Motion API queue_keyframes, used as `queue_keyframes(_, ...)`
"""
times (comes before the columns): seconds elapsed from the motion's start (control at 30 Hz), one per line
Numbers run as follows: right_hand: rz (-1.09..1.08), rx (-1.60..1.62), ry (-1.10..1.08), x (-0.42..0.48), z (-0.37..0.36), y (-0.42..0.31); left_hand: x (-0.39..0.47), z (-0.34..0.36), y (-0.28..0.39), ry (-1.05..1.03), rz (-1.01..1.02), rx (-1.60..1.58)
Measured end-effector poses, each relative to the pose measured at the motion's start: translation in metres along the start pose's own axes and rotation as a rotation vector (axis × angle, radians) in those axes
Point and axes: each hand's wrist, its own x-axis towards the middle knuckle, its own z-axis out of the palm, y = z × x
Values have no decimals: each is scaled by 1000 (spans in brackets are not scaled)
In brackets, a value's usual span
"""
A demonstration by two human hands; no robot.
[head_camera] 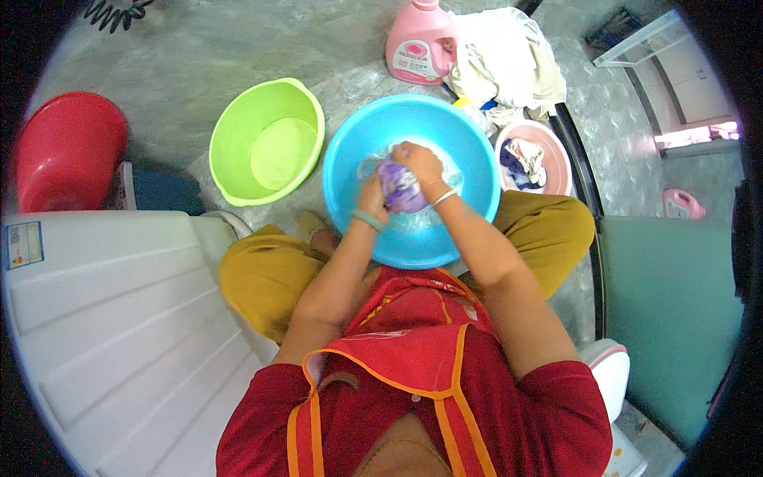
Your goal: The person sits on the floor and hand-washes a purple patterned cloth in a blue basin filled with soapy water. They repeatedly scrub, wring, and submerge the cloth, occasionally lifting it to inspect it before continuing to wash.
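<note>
A large blue plastic basin stands on the floor between my knees, with water and suds in it. Over its middle, a bunched purple and white cloth is held between both hands. My left hand, with a green bangle at the wrist, grips the cloth's left side. My right hand, wearing a silver-coloured bracelet, grips it from the upper right. The cloth looks wet; the fingertips are partly hidden and slightly blurred.
A green basin and a red basin lie left. Right of the blue basin is a pink basin holding clothes. A pink detergent jug and white laundry are beyond. A white ribbed appliance flanks my left side.
</note>
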Motion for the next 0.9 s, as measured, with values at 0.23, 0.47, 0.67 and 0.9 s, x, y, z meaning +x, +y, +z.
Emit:
queue_keyframes(0.23, 88, -142, 29, 25, -58, 74, -11, 5, 28, 75, 119, 250)
queue_keyframes(0.47, -327, -584, -106, 7, -19, 73, 17, -51, -24, 394, -87, 447)
queue_keyframes(0.67, -136, -420, -289, -41, 69, 33, 27, -77, -45, 171, -71, 261)
queue_keyframes(0.9, -350, 255, -545, -58, 16, 7, 15, -47, -3, 49, -283, -62)
